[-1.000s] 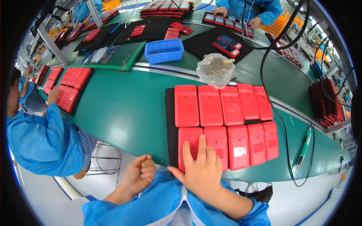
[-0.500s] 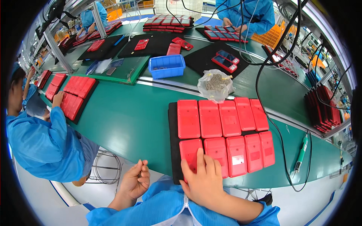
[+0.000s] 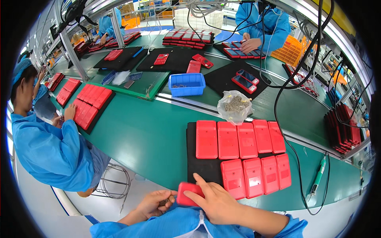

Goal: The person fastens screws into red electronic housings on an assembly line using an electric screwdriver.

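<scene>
My right hand (image 3: 216,202) holds a red plastic case (image 3: 188,194), tilted up off the mat near my body. My left hand (image 3: 158,202) is closed beside the case's left end, thumb and forefinger pinched at its edge. Small greyish metal pieces show between the curled fingers, too small to name surely. Two rows of red cases (image 3: 247,139) lie on a black foam mat (image 3: 204,170), with a bare spot at the near row's left end. A clear plastic bag (image 3: 235,108) of small metal parts stands just behind them.
A blue bin (image 3: 187,84) stands behind the bag. A green electric screwdriver (image 3: 318,176) lies at the right, its black cable (image 3: 291,144) looping across the bench (image 3: 147,135). At the left a co-worker (image 3: 51,146) in blue handles more red cases (image 3: 86,115); another works across the bench.
My right hand has lifted the near row's leftmost case off the mat and brought it toward me. My left hand has moved right to meet it. The view has tilted and shifted slightly.
</scene>
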{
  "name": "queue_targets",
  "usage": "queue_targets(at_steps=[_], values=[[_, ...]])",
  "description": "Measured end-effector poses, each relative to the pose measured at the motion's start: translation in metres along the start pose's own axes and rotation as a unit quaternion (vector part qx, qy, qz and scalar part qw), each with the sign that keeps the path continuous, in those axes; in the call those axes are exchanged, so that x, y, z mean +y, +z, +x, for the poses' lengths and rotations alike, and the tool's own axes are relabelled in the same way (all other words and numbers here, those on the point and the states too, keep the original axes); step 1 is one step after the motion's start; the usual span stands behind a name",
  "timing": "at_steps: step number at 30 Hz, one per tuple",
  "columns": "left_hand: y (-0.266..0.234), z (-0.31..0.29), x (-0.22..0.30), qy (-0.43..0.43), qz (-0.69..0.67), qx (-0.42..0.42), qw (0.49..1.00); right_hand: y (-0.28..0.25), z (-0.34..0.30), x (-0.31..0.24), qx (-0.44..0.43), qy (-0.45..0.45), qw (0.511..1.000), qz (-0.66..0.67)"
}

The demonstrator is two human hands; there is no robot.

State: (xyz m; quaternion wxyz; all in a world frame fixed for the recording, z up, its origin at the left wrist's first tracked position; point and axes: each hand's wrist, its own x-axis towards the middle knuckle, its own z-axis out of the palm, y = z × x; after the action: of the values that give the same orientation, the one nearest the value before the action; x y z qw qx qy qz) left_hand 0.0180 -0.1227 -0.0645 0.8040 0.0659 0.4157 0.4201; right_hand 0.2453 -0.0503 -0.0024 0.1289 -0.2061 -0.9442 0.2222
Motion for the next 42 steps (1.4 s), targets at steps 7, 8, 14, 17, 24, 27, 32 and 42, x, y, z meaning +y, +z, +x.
queue_targets(at_steps=[7, 8, 14, 17, 24, 27, 32, 42], values=[[-0.011, 0.014, -0.029, -0.051, 0.079, -0.020, 0.995, -0.012, 0.024, 0.016, -0.092, -0.177, 0.977, -0.078], [-0.002, 0.013, -0.028, -0.048, 0.084, 0.000, 0.995, -0.019, 0.026, 0.022, -0.134, -0.151, 0.975, -0.096], [0.017, 0.008, -0.003, 0.006, 0.145, -0.003, 0.989, -0.033, 0.017, 0.042, -0.089, -0.151, 0.980, -0.096], [0.022, 0.007, 0.010, 0.047, 0.101, 0.006, 0.994, -0.066, 0.002, 0.043, 0.006, -0.125, 0.989, -0.077], [0.037, 0.031, 0.027, 0.126, 0.005, 0.007, 0.992, -0.074, -0.177, 0.147, 0.465, 0.430, 0.764, 0.124], [0.041, 0.045, 0.025, 0.139, -0.020, 0.026, 0.990, -0.054, -0.184, 0.146, 0.458, 0.452, 0.670, 0.370], [0.042, 0.061, 0.025, 0.157, -0.072, 0.063, 0.983, -0.046, -0.171, 0.132, 0.418, 0.500, 0.671, 0.354], [0.011, 0.058, 0.087, 0.217, -0.031, 0.119, 0.968, -0.013, -0.181, 0.064, 0.456, 0.460, 0.660, 0.381]])
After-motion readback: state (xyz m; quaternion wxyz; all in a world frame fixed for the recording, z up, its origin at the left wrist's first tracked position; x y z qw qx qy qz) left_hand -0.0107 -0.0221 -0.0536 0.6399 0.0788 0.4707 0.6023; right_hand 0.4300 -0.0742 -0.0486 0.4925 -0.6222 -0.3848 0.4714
